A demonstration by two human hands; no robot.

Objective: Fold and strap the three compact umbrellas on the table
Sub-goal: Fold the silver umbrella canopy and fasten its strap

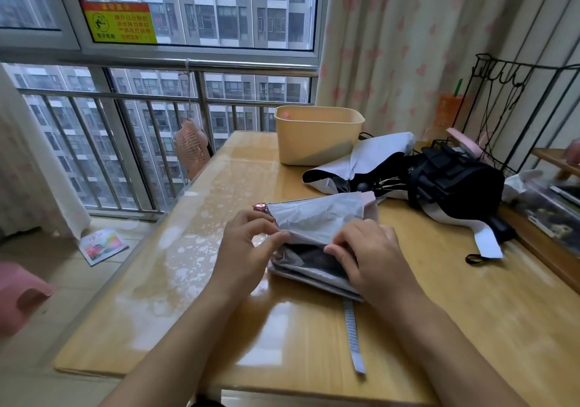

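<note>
Wooden bench (194, 296) stands beside a railed window. Left hand (248, 243) pinches the canopy edge of the grey umbrella (317, 221) near its pink tip; right hand (367, 256) is clamped on the same folded canopy. This umbrella lies mid-bench, its strap (353, 334) trailing toward the near edge. Toward the far right corner lie a white-and-black umbrella (361, 161) and a black umbrella (455, 180), beside a yellow bin (317, 136).

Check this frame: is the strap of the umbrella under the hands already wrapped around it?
No, the grey strap lies loose on the table, trailing away from the silver umbrella toward the person.
</note>
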